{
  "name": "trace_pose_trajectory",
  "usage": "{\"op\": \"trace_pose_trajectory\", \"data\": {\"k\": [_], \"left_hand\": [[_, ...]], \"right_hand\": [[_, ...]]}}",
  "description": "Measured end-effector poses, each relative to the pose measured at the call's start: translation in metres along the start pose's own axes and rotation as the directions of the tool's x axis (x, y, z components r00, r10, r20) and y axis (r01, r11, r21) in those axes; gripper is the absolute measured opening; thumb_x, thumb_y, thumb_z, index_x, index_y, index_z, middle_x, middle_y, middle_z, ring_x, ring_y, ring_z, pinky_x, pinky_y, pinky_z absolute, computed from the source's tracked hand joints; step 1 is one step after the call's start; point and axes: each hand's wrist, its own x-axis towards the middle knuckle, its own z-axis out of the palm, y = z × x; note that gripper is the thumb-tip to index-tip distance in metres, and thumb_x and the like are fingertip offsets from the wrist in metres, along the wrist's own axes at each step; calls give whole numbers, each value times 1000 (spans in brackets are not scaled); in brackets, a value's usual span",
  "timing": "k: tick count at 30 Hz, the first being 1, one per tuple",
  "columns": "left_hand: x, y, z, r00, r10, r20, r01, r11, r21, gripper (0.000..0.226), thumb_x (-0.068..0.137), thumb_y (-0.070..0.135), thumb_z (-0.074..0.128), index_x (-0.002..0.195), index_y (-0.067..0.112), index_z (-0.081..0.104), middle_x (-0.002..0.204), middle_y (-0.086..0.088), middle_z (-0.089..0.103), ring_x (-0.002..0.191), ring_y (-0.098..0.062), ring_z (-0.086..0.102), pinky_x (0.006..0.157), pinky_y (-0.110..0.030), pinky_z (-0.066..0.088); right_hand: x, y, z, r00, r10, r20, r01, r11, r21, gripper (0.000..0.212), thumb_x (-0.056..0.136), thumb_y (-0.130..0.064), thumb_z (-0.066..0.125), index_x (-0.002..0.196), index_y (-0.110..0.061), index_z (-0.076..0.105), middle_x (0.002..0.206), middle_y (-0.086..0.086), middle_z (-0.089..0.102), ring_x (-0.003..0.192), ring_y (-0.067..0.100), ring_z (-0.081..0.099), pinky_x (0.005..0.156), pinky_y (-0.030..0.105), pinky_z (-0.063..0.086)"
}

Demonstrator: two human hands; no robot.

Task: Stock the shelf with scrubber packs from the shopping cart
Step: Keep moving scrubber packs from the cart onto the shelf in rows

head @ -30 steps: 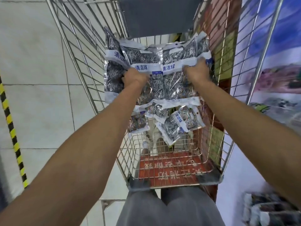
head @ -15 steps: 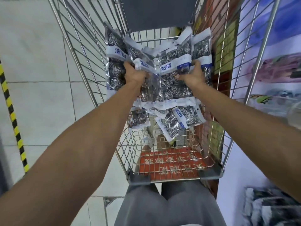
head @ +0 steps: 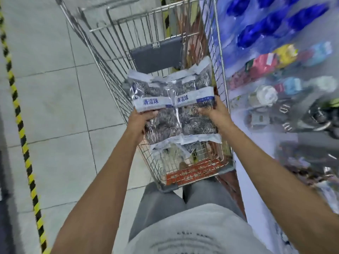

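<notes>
Floor (head: 55, 107): pale grey tiles, seen at the left. A yellow and black striped line (head: 20, 125) is laid along its left edge.

Shelf (head: 286, 92): set along the right side, just beside the cart. It is filled with blurred goods; blue packs (head: 271, 24) are seen at the top, mixed coloured packets (head: 271, 61) lower down. The items cannot be told apart further.

Shopping cart (head: 113, 57): wire basket, seen from above, directly in front of the person. A grey flap (head: 157, 54) is hung at the far end. A red panel with lettering (head: 194, 175) is seen through the near end of the base.

Scrubber packs (head: 174, 107): a bundle of clear bags of steel wool balls with white and blue labels, held over the near half of the cart, above its base. One more pack (head: 170, 151) is partly seen below the bundle, inside the cart.

Left hand (head: 141, 121): fingers are curled round the bundle's left edge, thumb on top.

Right hand (head: 216, 112): fingers are clamped on the bundle's right edge.

Clothing: grey trousers (head: 161, 204) and a pale shirt (head: 192, 231) are seen at the bottom.
</notes>
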Motion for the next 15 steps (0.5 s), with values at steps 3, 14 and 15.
{"op": "trace_pose_trajectory", "data": {"k": [3,14,15], "left_hand": [[-42,0,-22,997,31,72,-30,999,-15,53,76,10,88,125,18,69,120,-10,76,110,-28,72,90,-55,59],[-157,-6,-74,934,19,355,-38,998,48,43,86,-1,75,128,9,67,111,-21,75,85,-27,73,61,-39,61],[-160,-8,-74,928,14,373,-38,998,57,45,87,0,75,130,9,66,118,-23,73,91,-29,73,61,-39,61]], "right_hand": [[-65,1,-14,997,-63,-48,68,991,114,73,86,-11,80,148,-22,43,128,-10,61,99,-4,67,80,17,54],[-249,83,-33,959,102,-264,59,839,540,63,70,-18,91,126,-26,62,117,9,75,92,28,74,85,49,60],[-263,94,-35,952,125,-280,66,808,585,56,74,-14,87,124,-23,63,113,9,76,88,26,75,80,45,61]]}}
